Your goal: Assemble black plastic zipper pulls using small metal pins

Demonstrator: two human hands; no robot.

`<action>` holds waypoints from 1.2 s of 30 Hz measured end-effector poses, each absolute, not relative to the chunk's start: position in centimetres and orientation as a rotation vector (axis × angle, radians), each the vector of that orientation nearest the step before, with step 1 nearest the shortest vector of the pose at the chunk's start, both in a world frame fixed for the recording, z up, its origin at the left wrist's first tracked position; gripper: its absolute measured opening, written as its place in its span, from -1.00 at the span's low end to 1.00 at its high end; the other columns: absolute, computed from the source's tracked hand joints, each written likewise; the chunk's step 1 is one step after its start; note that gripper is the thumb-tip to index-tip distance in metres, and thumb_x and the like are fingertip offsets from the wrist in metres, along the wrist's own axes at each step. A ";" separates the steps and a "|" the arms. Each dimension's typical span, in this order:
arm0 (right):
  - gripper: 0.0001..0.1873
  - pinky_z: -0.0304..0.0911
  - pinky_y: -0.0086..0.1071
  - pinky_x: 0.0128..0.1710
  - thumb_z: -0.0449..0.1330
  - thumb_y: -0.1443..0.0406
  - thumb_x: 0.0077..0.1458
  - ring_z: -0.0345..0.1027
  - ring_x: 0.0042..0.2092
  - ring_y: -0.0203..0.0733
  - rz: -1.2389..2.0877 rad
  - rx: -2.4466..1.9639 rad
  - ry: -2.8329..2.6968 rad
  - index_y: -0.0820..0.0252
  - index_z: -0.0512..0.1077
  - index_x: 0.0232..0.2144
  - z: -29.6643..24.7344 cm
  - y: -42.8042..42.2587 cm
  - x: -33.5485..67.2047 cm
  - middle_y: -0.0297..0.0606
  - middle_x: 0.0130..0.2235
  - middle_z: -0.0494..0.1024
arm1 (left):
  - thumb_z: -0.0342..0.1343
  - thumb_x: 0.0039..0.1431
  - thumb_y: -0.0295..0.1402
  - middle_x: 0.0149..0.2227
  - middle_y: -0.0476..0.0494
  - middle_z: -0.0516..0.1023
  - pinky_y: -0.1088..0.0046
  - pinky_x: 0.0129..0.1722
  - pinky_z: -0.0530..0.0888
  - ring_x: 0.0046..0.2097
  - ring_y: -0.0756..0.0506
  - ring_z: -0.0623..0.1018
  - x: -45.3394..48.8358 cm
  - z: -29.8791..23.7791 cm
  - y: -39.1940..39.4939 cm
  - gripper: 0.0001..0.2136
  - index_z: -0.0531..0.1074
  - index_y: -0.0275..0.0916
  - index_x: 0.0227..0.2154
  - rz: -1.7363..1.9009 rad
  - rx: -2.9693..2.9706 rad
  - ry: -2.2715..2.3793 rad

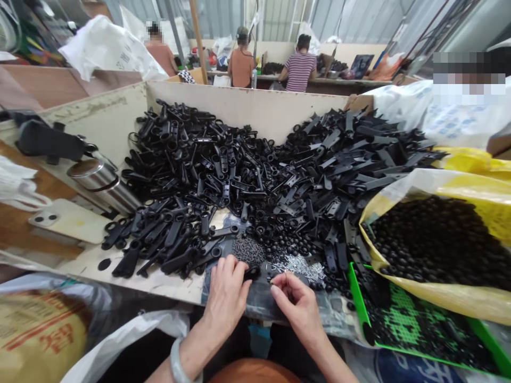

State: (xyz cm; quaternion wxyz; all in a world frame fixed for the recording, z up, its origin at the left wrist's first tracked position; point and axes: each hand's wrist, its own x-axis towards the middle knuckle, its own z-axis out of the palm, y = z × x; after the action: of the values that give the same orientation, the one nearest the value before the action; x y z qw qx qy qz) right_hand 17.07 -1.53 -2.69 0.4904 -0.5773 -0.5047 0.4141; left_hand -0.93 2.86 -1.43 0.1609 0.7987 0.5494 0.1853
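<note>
My left hand (227,290) is closed at the near edge of the work surface, its fingers curled beside a dark plastic part (252,273). Its fingertips are partly hidden, so what they grip is unclear. To its right my right hand (297,304) is closed in a pinch, with a thin, small item at the fingertips that is too small to name. Just beyond my hands lie a pile of tiny dark grey pieces (248,250), a pile of silvery pins (301,267) and several small black round pieces (285,234).
Black plastic handles (171,234) and flat black pieces (371,154) heap up behind. On the left are a phone (69,221) and a steel flask (104,183). A yellow sack (379,250) and a green tray (361,306) stand right. Other people sit farther back.
</note>
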 end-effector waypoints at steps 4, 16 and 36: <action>-0.76 0.22 -0.43 -0.47 0.26 0.12 0.16 0.23 -0.48 -0.27 1.038 -1.372 -1.206 0.18 0.51 -0.38 -2.7 -1.5 17.3 -0.35 -0.46 0.44 | 0.11 0.22 -0.43 -0.23 -0.11 0.50 0.23 -0.09 0.36 -0.12 -0.22 0.47 -1.4 -0.2 2.8 -0.94 0.43 -0.15 -0.28 0.712 1.996 1.461; -0.74 0.19 -0.45 -0.51 0.27 0.11 0.15 0.21 -0.50 -0.29 1.114 -1.317 -1.169 0.18 0.50 -0.39 -1.1 -2.6 17.3 -0.37 -0.48 0.40 | 0.44 -0.02 -0.20 -0.46 0.03 0.50 0.44 -0.31 0.44 -0.41 -0.02 0.47 -2.2 2.0 -0.8 -0.47 0.46 -0.21 0.02 0.597 0.579 1.008; -0.89 0.13 -0.45 -0.60 0.19 0.28 0.26 0.25 -0.53 -0.31 0.798 -1.318 -1.732 0.16 0.50 -0.29 -1.4 -3.0 15.4 -0.31 -0.41 0.47 | 0.34 0.08 -0.14 -0.35 -0.04 0.53 0.45 -0.27 0.34 -0.37 -0.03 0.44 -2.6 -0.9 -3.0 -0.59 0.53 -0.17 -0.04 0.737 0.560 1.023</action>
State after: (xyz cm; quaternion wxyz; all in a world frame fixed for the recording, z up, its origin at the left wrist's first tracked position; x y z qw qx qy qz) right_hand 15.38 -2.96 -1.44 0.4002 -0.5209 -0.6848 0.3154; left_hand -2.63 -3.05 -0.90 0.7712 0.2584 0.4720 0.3400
